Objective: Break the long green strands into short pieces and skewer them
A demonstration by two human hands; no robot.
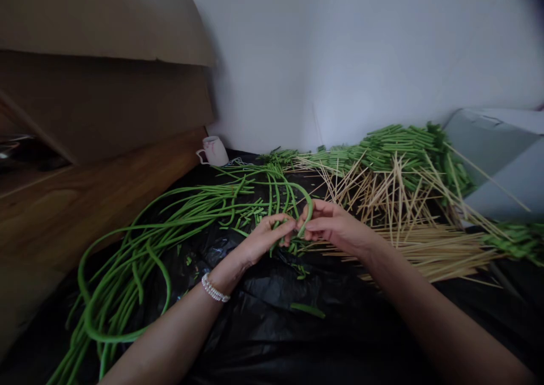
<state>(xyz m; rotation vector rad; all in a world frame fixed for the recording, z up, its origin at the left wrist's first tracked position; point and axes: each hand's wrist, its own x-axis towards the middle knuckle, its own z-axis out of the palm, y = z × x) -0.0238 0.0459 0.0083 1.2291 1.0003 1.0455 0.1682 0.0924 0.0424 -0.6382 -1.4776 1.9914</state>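
Observation:
My right hand [329, 226] is closed around a green long bean [309, 201], which arches up and back between its thumb and fingers. Right beside it, my left hand [272, 233] is pinched shut, fingertips nearly touching the bean's lower end; what it holds is hidden. A tangle of long beans [127, 271] spreads to the left, passing behind my left forearm. Under and behind my hands lie short cut bean pieces [250, 212]. One loose piece [308, 310] rests nearer to me on the black plastic sheet [272, 339].
Thin wooden skewers [391, 198] lie scattered and in a bundle at right. Behind them is a heap of skewered bean pieces [403, 147]; more green pieces [518, 240] lie far right. A mug [215, 151] stands near the wall, a cardboard box [140, 90] at left, a pale container [497, 164] at right.

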